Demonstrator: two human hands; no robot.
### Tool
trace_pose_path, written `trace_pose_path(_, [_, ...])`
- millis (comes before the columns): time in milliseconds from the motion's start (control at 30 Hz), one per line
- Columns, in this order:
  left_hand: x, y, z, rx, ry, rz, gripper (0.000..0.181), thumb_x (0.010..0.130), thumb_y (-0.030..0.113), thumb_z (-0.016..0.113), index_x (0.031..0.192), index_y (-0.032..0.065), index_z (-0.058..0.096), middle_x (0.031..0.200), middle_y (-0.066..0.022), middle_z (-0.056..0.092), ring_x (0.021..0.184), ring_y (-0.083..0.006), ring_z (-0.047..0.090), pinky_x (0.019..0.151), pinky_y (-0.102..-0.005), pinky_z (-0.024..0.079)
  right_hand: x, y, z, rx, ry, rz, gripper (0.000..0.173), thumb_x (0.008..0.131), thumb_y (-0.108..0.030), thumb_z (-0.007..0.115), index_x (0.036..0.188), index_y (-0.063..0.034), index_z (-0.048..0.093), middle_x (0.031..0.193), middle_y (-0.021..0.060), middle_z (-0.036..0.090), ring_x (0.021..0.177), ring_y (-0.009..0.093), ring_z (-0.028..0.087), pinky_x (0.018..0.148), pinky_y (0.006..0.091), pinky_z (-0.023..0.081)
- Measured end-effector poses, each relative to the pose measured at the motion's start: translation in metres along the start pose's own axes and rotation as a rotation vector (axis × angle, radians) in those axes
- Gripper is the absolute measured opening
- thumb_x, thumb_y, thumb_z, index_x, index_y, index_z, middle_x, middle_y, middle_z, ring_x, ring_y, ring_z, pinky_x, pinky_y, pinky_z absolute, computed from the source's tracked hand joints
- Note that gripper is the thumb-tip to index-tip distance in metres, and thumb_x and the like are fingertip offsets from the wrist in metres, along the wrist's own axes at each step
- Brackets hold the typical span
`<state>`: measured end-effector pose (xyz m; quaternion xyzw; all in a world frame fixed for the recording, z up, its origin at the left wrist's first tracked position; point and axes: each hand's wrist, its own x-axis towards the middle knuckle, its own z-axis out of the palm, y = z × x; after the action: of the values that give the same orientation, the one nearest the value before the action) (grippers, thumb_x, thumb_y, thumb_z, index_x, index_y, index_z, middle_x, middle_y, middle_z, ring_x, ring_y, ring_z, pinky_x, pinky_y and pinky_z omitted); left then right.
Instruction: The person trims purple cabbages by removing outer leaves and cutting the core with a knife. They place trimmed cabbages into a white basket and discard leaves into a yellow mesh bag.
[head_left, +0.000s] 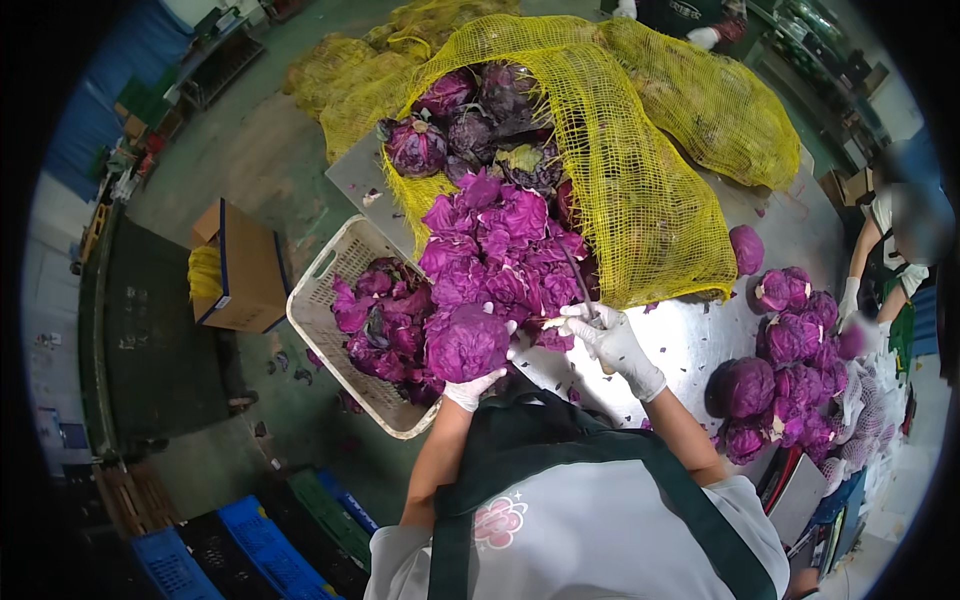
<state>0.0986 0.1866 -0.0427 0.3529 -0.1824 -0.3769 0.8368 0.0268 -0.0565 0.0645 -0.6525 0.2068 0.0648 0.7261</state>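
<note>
My left hand (474, 388), in a white glove, cups a purple cabbage (466, 345) from below and from its right side. In my gloved right hand (611, 346) is a knife, its thin dark blade (576, 271) pointing away from me. A small pale piece (553, 322), perhaps cut stem, is at the fingertips of that hand. Beyond both hands lies a heap of loose purple cabbage leaves (495, 251). The leaves rest against the mouth of a yellow mesh sack (637, 202), where darker untrimmed cabbages (416, 146) show.
A pale plastic crate (319, 300) of leaves stands left of the metal table (652, 367). Several cabbages (795, 337) are piled at the right, beside white net-wrapped ones (862, 420). Co-workers stand at the right (889, 255) and far side (682, 19). A cardboard box (244, 274) is on the floor.
</note>
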Motion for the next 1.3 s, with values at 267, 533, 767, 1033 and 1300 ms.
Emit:
trace_pose_path(267, [0.016, -0.013, -0.013, -0.864, -0.161, -0.115, 0.063, 0.094, 0.042, 0.043, 0.146, 0.0152, 0.020, 0.142, -0.0207, 0.035, 0.124, -0.0408, 0.042, 0.095, -0.0571, 0.042, -0.010, -0.013, 0.027, -0.227, -0.087, -0.208, 0.027, 0.085, -0.012, 0.068, 0.108, 0.0005, 0.061, 0.097, 0.0035, 0.067, 0.093, 0.010, 0.062, 0.084, 0.0241, 0.049])
trace_pose_path(533, [0.016, 0.004, -0.012, -0.274, 0.285, -0.174, 0.091, 0.073, 0.058, 0.061, 0.140, 0.0013, 0.033, 0.140, -0.0177, 0.041, 0.126, -0.0340, 0.043, 0.108, -0.0463, 0.034, -0.013, -0.029, 0.026, -0.635, -0.150, -0.444, 0.054, 0.069, -0.029, 0.082, 0.112, -0.0038, 0.061, 0.079, 0.0029, 0.061, 0.070, 0.010, 0.059, 0.067, 0.0253, 0.049])
trace_pose_path(767, [0.024, 0.009, 0.000, -0.183, 0.317, -0.415, 0.071, 0.078, 0.046, 0.064, 0.131, 0.0023, 0.046, 0.125, -0.0136, 0.056, 0.112, -0.0275, 0.056, 0.100, -0.0441, 0.043, 0.007, -0.001, 0.018, -0.765, -0.138, -0.783, 0.053, 0.072, -0.037, 0.077, 0.112, -0.0064, 0.060, 0.082, 0.0084, 0.062, 0.070, 0.022, 0.063, 0.065, 0.0319, 0.052])
trace_pose_path(1033, [0.015, -0.024, 0.016, -0.341, 0.230, -0.454, 0.059, 0.088, 0.042, 0.056, 0.132, 0.0031, 0.045, 0.124, -0.0141, 0.056, 0.111, -0.0270, 0.057, 0.098, -0.0434, 0.046, 0.022, -0.012, 0.005, -0.565, -0.228, -0.400, 0.043, 0.076, -0.031, 0.076, 0.109, -0.0069, 0.062, 0.085, 0.0047, 0.064, 0.075, 0.012, 0.061, 0.068, 0.0278, 0.050])
trace_pose_path(1300, [0.025, -0.015, 0.026, -0.447, 0.170, -0.453, 0.064, 0.090, 0.049, 0.052, 0.135, 0.0052, 0.041, 0.130, -0.0131, 0.052, 0.117, -0.0259, 0.054, 0.101, -0.0443, 0.044, 0.018, -0.001, 0.002, -0.838, -0.286, -0.514, 0.067, 0.077, -0.049, 0.069, 0.128, -0.0082, 0.052, 0.101, 0.0132, 0.058, 0.090, 0.027, 0.061, 0.082, 0.0331, 0.050])
